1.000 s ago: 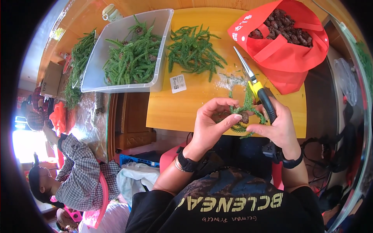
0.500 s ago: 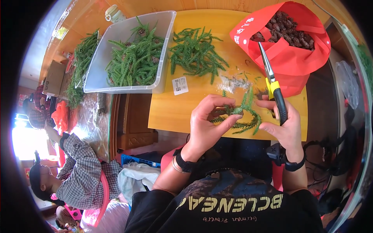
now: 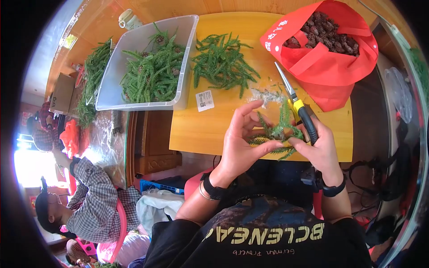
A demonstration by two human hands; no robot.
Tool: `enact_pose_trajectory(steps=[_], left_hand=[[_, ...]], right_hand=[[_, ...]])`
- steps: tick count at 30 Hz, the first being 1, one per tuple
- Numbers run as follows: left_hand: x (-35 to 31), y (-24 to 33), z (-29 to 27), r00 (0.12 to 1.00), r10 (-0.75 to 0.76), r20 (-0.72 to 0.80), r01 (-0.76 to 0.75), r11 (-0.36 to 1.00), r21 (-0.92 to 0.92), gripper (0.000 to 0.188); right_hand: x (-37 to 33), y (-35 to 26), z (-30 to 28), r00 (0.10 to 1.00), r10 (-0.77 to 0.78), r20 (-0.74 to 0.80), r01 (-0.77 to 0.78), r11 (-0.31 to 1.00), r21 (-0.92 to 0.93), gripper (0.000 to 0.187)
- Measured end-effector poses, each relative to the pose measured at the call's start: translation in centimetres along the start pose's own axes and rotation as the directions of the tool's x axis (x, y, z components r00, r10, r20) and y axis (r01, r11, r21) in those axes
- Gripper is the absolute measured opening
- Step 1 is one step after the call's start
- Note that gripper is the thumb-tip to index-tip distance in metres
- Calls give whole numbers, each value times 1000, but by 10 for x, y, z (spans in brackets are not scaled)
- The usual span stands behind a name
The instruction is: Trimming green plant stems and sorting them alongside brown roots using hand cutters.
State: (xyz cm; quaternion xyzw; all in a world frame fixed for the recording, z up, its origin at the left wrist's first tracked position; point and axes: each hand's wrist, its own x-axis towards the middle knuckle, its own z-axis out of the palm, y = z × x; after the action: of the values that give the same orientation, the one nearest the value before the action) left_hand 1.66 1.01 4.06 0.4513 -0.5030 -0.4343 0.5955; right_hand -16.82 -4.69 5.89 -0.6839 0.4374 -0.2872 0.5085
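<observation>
Above the near edge of the yellow table, a green pine sprig (image 3: pixel 284 119) with several needled branches is held between both hands. My left hand (image 3: pixel 237 145) grips it from the left, thumb below and index finger raised. Needle-nose pliers (image 3: pixel 305 120) with yellow and black handles lie in my right hand (image 3: pixel 325 152), jaws pointing up and away. The right thumb and fingertips also touch the sprig's right side. What sits at the sprig's centre is partly hidden by fingers.
A pile of green sprigs (image 3: pixel 223 62) lies on the yellow table (image 3: pixel 196 134), beside a white label (image 3: pixel 205 101). To its left stands a clear plastic bin (image 3: pixel 178 100) of sprigs and cones; at right, a red bag (image 3: pixel 330 76) of pine cones. Another person (image 3: pixel 96 196) sits at far left.
My right hand has moved left with the pliers and come up against the sprig. The sprig's branches have turned, and my left index finger has lifted.
</observation>
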Motion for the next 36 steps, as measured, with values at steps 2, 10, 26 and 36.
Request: enact_pose_trajectory(steps=[2,10,26,36], left_hand=[[3,4,3,1000,-14,0,14,1000,-14,83],[1,3,-5,956,-281,85,287,955,-75,69],[67,124,-185,838,251,-485,-244,966,79,39],[126,137,-249,719,-136,-681,34,986,-161,37]], right_hand=[[1,0,0,997,-5,-80,12,996,90,31],[-1,1,-5,1000,2,-18,2,983,184,34],[-24,5,-46,977,-169,-133,197,951,239,38],[-29,2,-59,959,-220,-179,253,948,190,37]])
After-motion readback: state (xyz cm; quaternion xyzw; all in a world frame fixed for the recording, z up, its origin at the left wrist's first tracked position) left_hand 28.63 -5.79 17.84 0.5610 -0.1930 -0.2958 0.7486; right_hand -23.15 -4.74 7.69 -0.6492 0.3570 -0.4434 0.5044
